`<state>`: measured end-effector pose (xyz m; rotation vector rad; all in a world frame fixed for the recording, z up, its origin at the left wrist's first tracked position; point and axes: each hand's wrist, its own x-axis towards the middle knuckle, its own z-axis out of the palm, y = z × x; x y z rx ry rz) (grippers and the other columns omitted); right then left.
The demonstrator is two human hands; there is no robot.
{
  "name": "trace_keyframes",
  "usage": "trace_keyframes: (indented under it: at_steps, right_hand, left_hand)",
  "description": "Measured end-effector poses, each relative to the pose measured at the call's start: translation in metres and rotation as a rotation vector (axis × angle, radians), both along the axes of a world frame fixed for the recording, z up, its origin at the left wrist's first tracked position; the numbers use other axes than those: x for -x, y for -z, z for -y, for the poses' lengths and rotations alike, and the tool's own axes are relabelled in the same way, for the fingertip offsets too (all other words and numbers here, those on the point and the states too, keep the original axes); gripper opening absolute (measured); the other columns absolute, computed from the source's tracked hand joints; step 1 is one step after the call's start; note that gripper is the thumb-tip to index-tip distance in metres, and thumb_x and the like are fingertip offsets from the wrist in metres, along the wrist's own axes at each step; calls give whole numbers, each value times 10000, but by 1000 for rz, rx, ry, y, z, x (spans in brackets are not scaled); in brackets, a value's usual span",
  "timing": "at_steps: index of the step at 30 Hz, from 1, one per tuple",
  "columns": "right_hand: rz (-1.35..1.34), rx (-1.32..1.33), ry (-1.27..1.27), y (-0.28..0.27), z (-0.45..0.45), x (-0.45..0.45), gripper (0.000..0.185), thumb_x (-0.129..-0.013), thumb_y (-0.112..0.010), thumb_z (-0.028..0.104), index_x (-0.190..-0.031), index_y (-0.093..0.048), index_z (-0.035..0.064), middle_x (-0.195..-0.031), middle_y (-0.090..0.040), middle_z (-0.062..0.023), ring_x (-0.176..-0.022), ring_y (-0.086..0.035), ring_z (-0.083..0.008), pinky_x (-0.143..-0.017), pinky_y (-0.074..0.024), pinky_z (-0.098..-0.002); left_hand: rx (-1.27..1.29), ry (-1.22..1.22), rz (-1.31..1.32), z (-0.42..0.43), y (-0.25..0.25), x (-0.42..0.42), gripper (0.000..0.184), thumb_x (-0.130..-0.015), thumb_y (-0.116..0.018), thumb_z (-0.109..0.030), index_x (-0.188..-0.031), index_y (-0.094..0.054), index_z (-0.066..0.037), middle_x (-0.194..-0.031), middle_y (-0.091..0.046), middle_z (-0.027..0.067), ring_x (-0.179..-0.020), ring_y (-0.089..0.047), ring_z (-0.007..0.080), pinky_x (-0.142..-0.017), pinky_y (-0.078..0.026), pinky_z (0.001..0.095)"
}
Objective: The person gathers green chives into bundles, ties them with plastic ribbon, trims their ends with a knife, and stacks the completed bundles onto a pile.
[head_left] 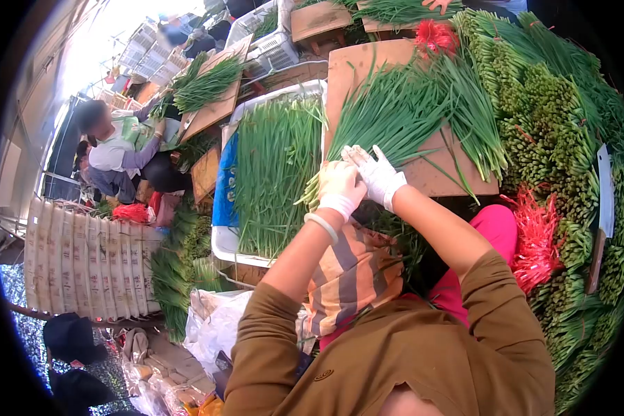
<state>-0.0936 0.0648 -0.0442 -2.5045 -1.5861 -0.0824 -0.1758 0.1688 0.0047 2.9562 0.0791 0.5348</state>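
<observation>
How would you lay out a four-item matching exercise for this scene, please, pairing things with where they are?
1. Knife
2. Pale bracelet
3. Blue sheet
4. Wooden board nearest the hands

A. Under a spread of green stalks
B. On the heaped bundles at the far right
C. At the wrist of the left hand
D. Along the left side of the white crate

Pairs: 1-B, 2-C, 3-D, 4-A
</observation>
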Motion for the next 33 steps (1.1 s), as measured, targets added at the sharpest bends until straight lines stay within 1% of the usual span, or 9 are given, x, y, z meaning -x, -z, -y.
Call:
trace_keyframes:
  at_steps: [6,7,11,12,17,20,21,25,33]
  right_hand:
    - [-63,5,55,-57,22,14,771,-788,-643,358,-1439,-298,129,-1502,-296,-53,-1402,-246,-238,-1105,-181,-549]
    - [42,-286,47,-46,25,13,559,-795,-638,307,-1308,-493,141,-1338,-500,-97,-1259,-451,-260,-1031,-333,-484]
    - [-798,-628,178,-24,0,19,221,-803,-602,196,-986,-669,91,-929,-648,-173,-870,-618,-332,-761,-490,-360]
    - [-925,-610,242,-23,-6,22,186,-836,-616,134,-993,-668,48,-826,-678,-73,-753,-636,-165,-697,-490,-281]
    - [-1294,-800,318,-12,-11,25,105,-847,-644,116,-847,-634,12,-728,-637,-16,-605,-556,-71,-555,-437,-217]
    - [-1560,-1036,462,-13,1,37,102,-852,-647,98,-824,-624,2,-703,-632,-46,-606,-581,-96,-561,-458,-237]
    - [-1629,-1137,502,-13,8,44,120,-863,-654,97,-804,-610,3,-693,-621,-37,-597,-564,-85,-547,-445,-222]
    - [-1567,-1329,655,-7,55,68,87,-846,-659,69,-879,-664,-12,-829,-668,-48,-671,-560,-68,-628,-442,-197]
    - [-1485,-1628,751,28,148,70,168,-862,-611,9,-1019,-649,-38,-1037,-678,-122,-1010,-607,-155,-996,-393,-267]
  left_hand:
    - [101,-82,68,-31,-19,9,87,-665,-678,-211,-659,-686,-124,-804,-652,52,-876,-590,265,-862,-431,374]
    - [103,-94,79,-37,-19,10,89,-665,-681,-213,-658,-687,-124,-808,-654,52,-876,-591,264,-866,-430,373]
    - [73,-102,111,-36,-18,5,88,-661,-687,-212,-660,-688,-124,-823,-659,54,-883,-591,254,-873,-427,367]
    - [94,-116,93,-32,-19,6,82,-661,-682,-199,-652,-686,-118,-828,-660,56,-901,-591,255,-874,-433,363]
    - [280,-112,-74,-35,-18,8,261,-703,-690,-245,-902,-689,-75,-976,-647,120,-1007,-574,296,-931,-426,380]
    - [456,-151,30,-40,-18,3,615,-724,-705,-331,-1221,-536,-11,-1173,-575,208,-1107,-539,337,-1001,-386,382]
    - [342,-191,-142,-52,-11,-1,953,-713,-717,-424,-1425,-243,-2,-1263,-524,221,-1194,-483,365,-1034,-366,390]
    - [814,-330,-703,-35,-36,-16,1207,-702,-744,-505,-1460,18,44,-1417,-335,307,-1329,-363,351,-1085,-306,344]
    - [989,-297,-429,44,34,-38,1169,-684,-784,-432,-1465,-39,15,-1369,-446,212,-1269,-441,287,-1053,-333,313]
